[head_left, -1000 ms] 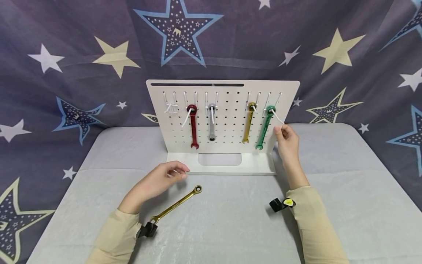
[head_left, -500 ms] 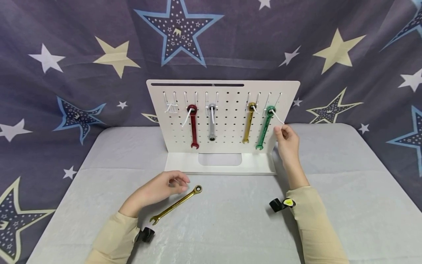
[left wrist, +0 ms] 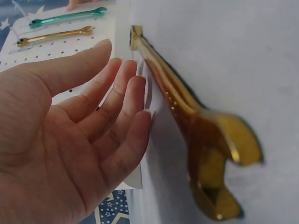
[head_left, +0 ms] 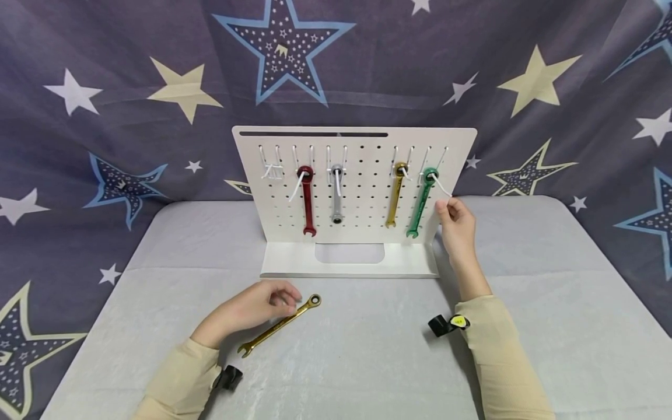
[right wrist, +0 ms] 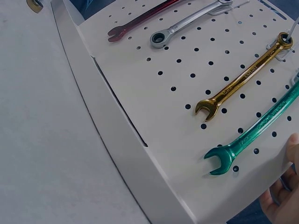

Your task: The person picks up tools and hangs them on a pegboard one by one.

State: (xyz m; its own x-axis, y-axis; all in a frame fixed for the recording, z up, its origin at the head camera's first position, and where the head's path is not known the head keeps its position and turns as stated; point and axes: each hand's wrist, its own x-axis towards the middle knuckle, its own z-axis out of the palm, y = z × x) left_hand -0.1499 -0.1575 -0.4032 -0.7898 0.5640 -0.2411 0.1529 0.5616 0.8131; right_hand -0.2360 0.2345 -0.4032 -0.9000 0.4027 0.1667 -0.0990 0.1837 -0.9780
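A gold combination wrench point(head_left: 280, 326) lies slanted on the table, its ring end toward the board. My left hand point(head_left: 259, 306) hovers just beside and above it. In the left wrist view that hand point(left wrist: 88, 121) has its fingers loosely bent, nothing between them, apart from the wrench point(left wrist: 187, 112). With thumb in front and fingers behind, my right hand point(head_left: 458, 227) pinches the right edge of the white pegboard point(head_left: 367, 204). On its hooks hang a red wrench point(head_left: 308, 204), a silver wrench point(head_left: 337, 198), another gold wrench point(head_left: 396, 195) and a green wrench point(head_left: 422, 204).
A bare white hook point(head_left: 272, 169) sits at the board's far left. The board's base ledge point(head_left: 294, 265) juts toward me over the grey tablecloth point(head_left: 367, 338). Behind stands a dark curtain point(head_left: 394, 64) with stars.
My left hand has come down and toward me, from the ledge's front edge to the gold wrench on the table. The right hand has stayed on the board's edge.
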